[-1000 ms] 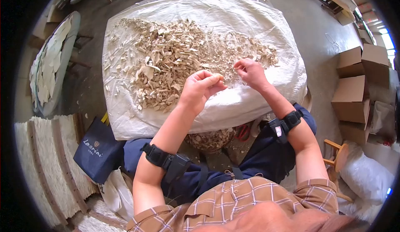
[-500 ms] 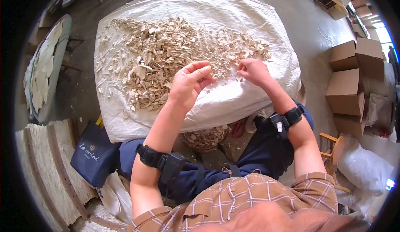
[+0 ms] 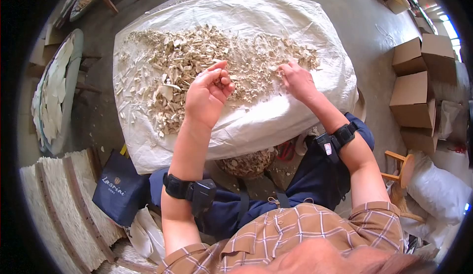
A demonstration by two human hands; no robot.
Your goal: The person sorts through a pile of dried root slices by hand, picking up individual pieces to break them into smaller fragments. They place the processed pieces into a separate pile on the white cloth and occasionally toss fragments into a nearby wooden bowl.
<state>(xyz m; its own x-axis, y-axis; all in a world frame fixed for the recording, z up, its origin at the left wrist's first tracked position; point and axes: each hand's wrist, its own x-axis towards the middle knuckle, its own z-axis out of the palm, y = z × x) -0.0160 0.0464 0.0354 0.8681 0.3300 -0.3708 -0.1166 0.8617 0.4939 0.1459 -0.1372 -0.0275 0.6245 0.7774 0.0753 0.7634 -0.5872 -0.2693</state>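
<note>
A heap of pale brown dried slices and broken chips (image 3: 185,52) lies on a white cloth-covered table (image 3: 236,133). My left hand (image 3: 209,94) is over the heap's near right side, palm turned up and fingers curled in; anything inside them is too small to make out. To the right, my right hand (image 3: 298,81) is pinched, its fingertips down at the thinner scatter of small chips (image 3: 266,52). Whatever those fingertips hold is hidden. Larger pale pieces (image 3: 167,93) lie left of my left hand.
Below the table's near edge, between my knees, sits a round container of similar pieces (image 3: 249,163). A dark blue bag (image 3: 120,190) and ridged pale panels (image 3: 69,210) are at the left. Cardboard boxes (image 3: 411,94) and a wooden stool (image 3: 406,170) stand at the right.
My left hand has moved left, away from the right, and turned its palm up; its fingertip pinch has become a loose curl. My right hand has shifted slightly up and stays pinched.
</note>
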